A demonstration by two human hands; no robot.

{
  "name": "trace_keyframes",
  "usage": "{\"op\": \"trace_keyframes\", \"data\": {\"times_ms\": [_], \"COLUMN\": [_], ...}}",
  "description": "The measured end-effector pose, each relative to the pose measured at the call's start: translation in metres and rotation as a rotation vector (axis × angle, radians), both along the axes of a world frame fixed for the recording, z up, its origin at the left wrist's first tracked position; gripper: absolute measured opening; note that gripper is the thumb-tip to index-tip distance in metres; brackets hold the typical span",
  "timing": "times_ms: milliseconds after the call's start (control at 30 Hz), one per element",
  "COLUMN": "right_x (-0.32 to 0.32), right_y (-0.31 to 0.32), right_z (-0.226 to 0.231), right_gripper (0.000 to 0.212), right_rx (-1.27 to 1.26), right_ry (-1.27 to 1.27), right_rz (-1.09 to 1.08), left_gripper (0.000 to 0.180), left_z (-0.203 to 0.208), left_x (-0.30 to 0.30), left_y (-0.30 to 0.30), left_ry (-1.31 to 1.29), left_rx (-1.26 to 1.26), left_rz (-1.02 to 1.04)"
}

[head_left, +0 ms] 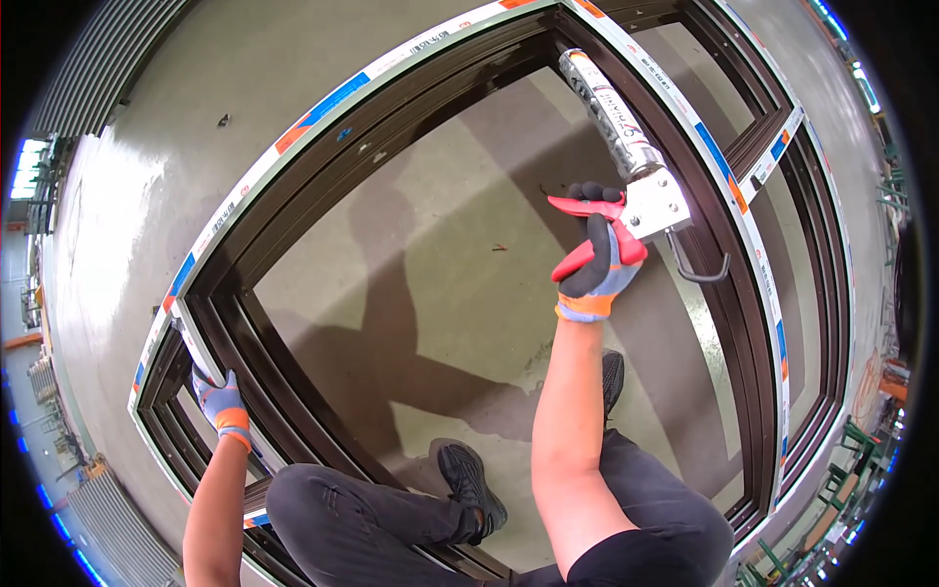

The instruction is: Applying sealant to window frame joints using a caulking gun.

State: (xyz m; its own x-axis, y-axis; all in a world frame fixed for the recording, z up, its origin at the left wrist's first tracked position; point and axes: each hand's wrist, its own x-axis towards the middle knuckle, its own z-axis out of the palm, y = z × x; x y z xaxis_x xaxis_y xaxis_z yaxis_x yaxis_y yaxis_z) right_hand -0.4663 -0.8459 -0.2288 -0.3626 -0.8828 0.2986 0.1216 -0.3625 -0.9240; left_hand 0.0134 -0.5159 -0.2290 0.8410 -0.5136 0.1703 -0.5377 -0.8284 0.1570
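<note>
My right hand (597, 259), in a blue, orange and black glove, grips the red handle of a caulking gun (636, 176). Its silver sealant tube points up toward the top corner of a large dark brown window frame (323, 166). The gun sits close to the frame's right upright. My left hand (220, 399), gloved the same way, rests on the frame's lower left rail and holds it. The frame carries white protective tape with blue and orange patches along its outer edge. My knees and black shoes lie inside the frame opening.
The frame lies over a grey-green concrete floor (411, 284). A second dark frame section (812, 245) runs along the right. Ribbed metal sheets (108, 59) sit at the upper left, and green racks (841, 470) stand at the lower right.
</note>
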Motion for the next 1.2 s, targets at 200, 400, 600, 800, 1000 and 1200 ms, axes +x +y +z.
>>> {"op": "trace_keyframes", "data": {"times_ms": [200,400,600,800,1000,1200], "right_x": [0.007,0.020,0.037,0.053,0.070,0.065], "right_y": [-0.021,-0.032,-0.042,-0.048,-0.049,-0.046], "right_z": [-0.030,-0.036,-0.048,-0.062,-0.051,-0.054], "right_gripper": [0.024,0.022,0.023,0.020,0.018,0.017], "right_rx": [0.050,0.075,0.078,0.073,0.051,0.081], "right_ry": [-0.103,-0.240,-0.363,-0.409,-0.415,-0.238], "right_rz": [-0.040,-0.044,-0.121,-0.176,-0.190,-0.198], "left_gripper": [0.073,0.070,0.072,0.071,0.073,0.073], "left_z": [-0.003,-0.006,-0.009,-0.007,-0.004,-0.005], "left_x": [0.000,0.006,0.006,0.009,0.001,0.000], "left_y": [-0.002,0.007,0.005,0.011,0.004,0.008], "left_ry": [0.024,0.059,0.053,0.066,0.101,0.099], "left_rx": [-0.012,-0.056,-0.074,-0.075,-0.151,-0.162], "left_rz": [0.012,0.010,0.002,-0.003,-0.015,-0.010]}}
